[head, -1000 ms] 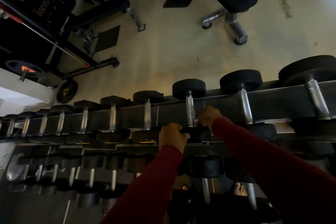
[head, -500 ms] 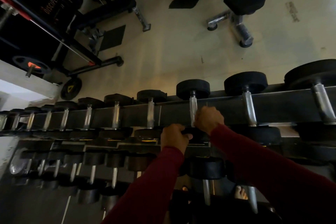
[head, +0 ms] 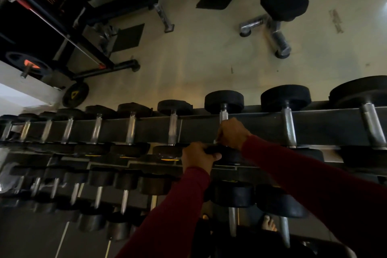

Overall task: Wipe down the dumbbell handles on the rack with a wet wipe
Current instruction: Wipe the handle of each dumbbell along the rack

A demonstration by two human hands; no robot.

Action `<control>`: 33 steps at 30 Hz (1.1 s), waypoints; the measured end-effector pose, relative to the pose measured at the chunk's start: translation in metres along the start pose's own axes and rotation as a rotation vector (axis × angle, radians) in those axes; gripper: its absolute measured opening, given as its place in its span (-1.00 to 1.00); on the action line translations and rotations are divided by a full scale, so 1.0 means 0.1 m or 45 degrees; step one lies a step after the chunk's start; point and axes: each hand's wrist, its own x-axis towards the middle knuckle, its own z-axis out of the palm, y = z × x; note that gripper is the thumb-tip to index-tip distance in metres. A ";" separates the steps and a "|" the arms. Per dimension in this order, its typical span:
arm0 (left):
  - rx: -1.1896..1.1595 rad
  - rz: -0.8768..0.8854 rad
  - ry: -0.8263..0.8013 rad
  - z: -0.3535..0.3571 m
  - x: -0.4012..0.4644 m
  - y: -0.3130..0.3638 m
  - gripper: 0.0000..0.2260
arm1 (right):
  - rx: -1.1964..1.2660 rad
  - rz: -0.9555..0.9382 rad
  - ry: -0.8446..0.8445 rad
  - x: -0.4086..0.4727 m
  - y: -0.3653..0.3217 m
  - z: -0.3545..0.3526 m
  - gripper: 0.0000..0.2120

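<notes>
Dumbbells on the rack [head: 261, 125] show bright, glossy metal handles [head: 289, 126] between matt black, rubber-like heads [head: 285, 97]. The rack's rail is dull dark metal. Beyond the rack, the pale floor [head: 199, 58] looks smooth, scuffed, faintly sheened. Sleeves [head: 173, 216] are dark red cloth.

wet wipe: unseen (inside right hand [head: 231, 132]?) | rightmost dumbbell [head: 364, 94]: cut off
</notes>
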 end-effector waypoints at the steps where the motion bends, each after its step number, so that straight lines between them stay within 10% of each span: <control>1: -0.005 0.001 0.007 0.00 0.00 -0.01 -0.70 | 0.034 0.022 0.011 0.00 0.04 0.01 -0.68; 14: -0.054 -0.041 -0.004 0.00 0.05 -0.04 -0.70 | 0.114 0.003 0.028 -0.07 0.24 0.12 -0.75; 21: -0.108 -0.013 -0.005 0.01 0.06 -0.07 -0.70 | 0.379 -0.140 0.562 0.05 0.18 0.05 -0.89; 33: -0.117 -0.024 0.008 0.00 0.06 -0.09 -0.69 | 1.402 0.791 0.910 0.23 -0.13 0.14 -0.82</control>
